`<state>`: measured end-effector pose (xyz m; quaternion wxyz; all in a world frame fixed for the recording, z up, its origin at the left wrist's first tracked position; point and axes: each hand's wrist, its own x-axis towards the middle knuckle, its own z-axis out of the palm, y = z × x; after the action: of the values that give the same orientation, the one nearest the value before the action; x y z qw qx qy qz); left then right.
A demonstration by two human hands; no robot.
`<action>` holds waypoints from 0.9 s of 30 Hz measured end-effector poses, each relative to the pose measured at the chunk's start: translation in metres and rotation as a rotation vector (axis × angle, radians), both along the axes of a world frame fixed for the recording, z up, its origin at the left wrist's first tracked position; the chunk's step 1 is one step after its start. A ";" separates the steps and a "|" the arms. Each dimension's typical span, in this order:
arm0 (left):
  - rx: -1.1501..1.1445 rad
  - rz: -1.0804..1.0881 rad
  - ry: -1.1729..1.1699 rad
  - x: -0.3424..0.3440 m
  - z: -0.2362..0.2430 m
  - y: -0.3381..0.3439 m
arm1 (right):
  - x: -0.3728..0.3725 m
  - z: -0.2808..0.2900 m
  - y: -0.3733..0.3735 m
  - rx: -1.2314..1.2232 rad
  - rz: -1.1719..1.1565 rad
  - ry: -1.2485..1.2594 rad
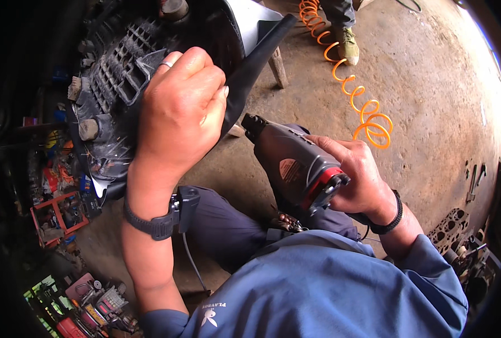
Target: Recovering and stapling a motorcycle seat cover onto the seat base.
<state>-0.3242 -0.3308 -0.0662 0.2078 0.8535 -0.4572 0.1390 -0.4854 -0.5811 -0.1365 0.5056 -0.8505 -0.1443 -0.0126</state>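
Left hand (180, 107) clenched on the edge of a black ribbed plastic vehicle panel (112, 84), held up at upper left. Right hand (360, 174) grasping a grey-and-red power drill (293, 163), its nose just beside the panel. Orange coiled air hose (363, 112) lies on the dirt floor (431, 112).

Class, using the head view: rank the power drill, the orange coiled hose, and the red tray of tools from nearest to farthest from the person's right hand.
1. Power drill: gripped in the right hand, pointing up-left.
2. Orange coiled hose: on the floor just above the hand, running toward a bystander's shoe.
3. Red tray: far left, beyond the left hand.
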 end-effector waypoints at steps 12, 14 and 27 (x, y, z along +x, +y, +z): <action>-0.046 0.083 0.007 0.002 -0.010 -0.003 | 0.023 0.011 0.021 -0.052 -0.007 0.012; -0.047 0.088 0.004 0.002 -0.009 -0.002 | 0.022 0.012 0.024 -0.047 -0.012 0.020; -0.016 0.153 0.112 0.002 -0.011 -0.007 | 0.017 0.027 0.023 -0.145 -0.117 0.250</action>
<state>-0.3227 -0.3379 -0.0768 0.2288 0.8907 -0.3769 0.1102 -0.4680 -0.5578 -0.1092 0.4551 -0.8868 -0.0307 0.0744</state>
